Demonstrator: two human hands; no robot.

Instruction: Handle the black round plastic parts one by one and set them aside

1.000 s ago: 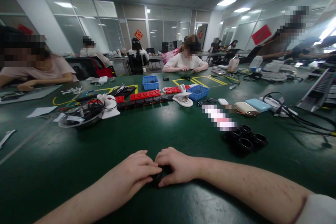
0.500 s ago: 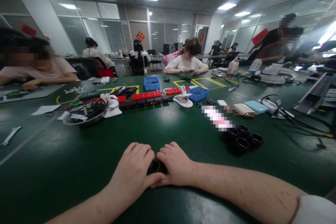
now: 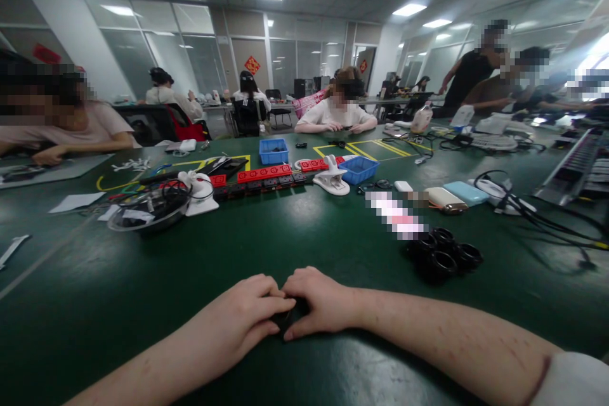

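My left hand (image 3: 247, 314) and my right hand (image 3: 318, 301) meet knuckle to knuckle low on the green table (image 3: 304, 241). Both are curled closed around one small black round part (image 3: 287, 319), of which only a dark sliver shows between the fingers. Its shape is mostly hidden. A cluster of several black rings (image 3: 445, 254) lies on the table to the right, beyond my right forearm and apart from both hands.
Further back stand a clear bowl of cables (image 3: 150, 209), a red and black power strip (image 3: 266, 177), two blue bins (image 3: 358, 168), white clips, power banks (image 3: 447, 198) and black cables at right. Other people sit at the left and far side.
My hands drew back toward me and closed tighter over the black part, which showed more openly half a second ago. The view shifted slightly.
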